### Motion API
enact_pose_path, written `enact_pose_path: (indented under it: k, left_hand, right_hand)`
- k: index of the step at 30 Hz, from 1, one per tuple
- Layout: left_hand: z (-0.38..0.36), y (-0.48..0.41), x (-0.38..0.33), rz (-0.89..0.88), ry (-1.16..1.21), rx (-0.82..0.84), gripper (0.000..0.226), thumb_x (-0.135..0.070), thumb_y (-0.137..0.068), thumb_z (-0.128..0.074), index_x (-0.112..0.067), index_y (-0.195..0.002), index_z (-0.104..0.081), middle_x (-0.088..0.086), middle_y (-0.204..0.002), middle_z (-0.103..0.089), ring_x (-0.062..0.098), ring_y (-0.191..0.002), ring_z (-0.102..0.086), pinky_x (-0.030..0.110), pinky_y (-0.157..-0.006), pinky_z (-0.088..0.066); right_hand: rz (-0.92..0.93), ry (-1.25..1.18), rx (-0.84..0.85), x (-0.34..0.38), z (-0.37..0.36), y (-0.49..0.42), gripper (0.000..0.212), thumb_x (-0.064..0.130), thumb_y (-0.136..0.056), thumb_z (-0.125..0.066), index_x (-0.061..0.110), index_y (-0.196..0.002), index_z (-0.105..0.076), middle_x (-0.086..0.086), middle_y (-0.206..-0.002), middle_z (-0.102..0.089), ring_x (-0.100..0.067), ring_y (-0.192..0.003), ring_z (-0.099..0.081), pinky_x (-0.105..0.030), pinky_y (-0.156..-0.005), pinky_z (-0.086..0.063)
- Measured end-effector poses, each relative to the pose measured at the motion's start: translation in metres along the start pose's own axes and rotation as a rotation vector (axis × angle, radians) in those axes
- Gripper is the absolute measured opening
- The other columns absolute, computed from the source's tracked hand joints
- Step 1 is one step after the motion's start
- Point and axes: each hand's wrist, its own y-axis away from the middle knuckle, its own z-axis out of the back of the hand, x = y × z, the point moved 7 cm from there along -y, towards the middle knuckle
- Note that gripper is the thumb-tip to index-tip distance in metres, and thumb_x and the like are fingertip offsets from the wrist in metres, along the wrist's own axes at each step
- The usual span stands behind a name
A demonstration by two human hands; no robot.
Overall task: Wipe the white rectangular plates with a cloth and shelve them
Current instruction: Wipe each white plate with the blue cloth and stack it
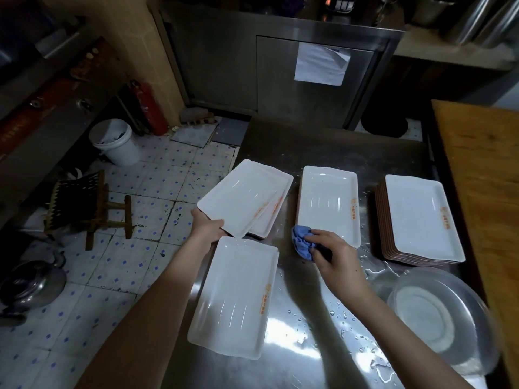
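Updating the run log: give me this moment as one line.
left hand: grips tilted white plate | right hand: blue cloth at middle plate | stack: right | shelving: not yet

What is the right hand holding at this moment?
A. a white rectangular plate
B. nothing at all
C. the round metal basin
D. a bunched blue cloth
D. The right hand is closed around a bunched blue cloth at the near edge of the middle plate, while the left hand grips the tilted plate.
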Motion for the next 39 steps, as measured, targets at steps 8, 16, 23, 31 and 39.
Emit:
enact_pose_path:
  k: [8,16,23,31,39]
  left_hand:
    - [0.029,0.006,-0.027,-0.107,0.102,-0.036,0.05,0.022,-0.087,-0.038,-0.021,-0.114,-0.042,-0.004,-0.104,-0.055,0.028,-0.106,-0.058,0.039,-0.058,-0.054]
    - [0.021,0.039,-0.023,-0.079,0.22,0.083,0.057,0.019,-0.089,-0.04,-0.008,-0.139,-0.036,0.009,-0.127,-0.054,0.03,-0.1,-0.061,0.039,-0.056,-0.058]
    - [-0.017,0.085,-0.008,-0.049,0.206,0.175,0.06,0.017,-0.091,-0.043,-0.012,-0.143,-0.035,0.008,-0.133,-0.051,0.033,-0.11,-0.058,0.034,-0.048,-0.057]
    - [-0.071,0.126,0.008,-0.034,0.098,0.295,0.048,0.008,-0.095,-0.049,-0.01,-0.139,-0.043,0.014,-0.128,-0.06,0.023,-0.089,-0.068,0.034,-0.055,-0.058]
    - [-0.121,0.163,0.011,-0.129,-0.112,0.475,0.037,-0.001,-0.095,-0.053,-0.022,-0.126,-0.051,0.002,-0.127,-0.063,0.024,-0.108,-0.066,0.042,-0.072,-0.06]
  right_hand:
    - [0.008,-0.023,-0.031,0.001,0.013,0.016,0.031,-0.01,-0.08,-0.059,0.008,-0.102,-0.071,0.003,-0.109,-0.062,-0.018,-0.101,-0.06,-0.03,-0.092,-0.047]
    - [0.026,-0.043,-0.128,0.009,0.04,0.038,0.031,-0.013,-0.078,-0.061,0.006,-0.099,-0.072,0.004,-0.103,-0.061,-0.012,-0.094,-0.059,0.001,-0.085,-0.034]
    - [0.025,-0.046,-0.203,0.008,0.077,0.069,0.032,-0.012,-0.078,-0.061,0.009,-0.101,-0.071,0.006,-0.103,-0.061,-0.009,-0.097,-0.058,-0.005,-0.087,-0.037]
    - [-0.006,-0.061,-0.278,-0.003,0.111,0.106,0.032,-0.011,-0.078,-0.062,0.01,-0.101,-0.071,0.007,-0.104,-0.061,0.009,-0.092,-0.055,0.001,-0.082,-0.036]
    - [-0.052,-0.005,-0.352,-0.02,0.14,0.127,0.03,-0.007,-0.078,-0.063,0.011,-0.101,-0.071,0.004,-0.104,-0.064,-0.003,-0.096,-0.056,-0.001,-0.084,-0.036]
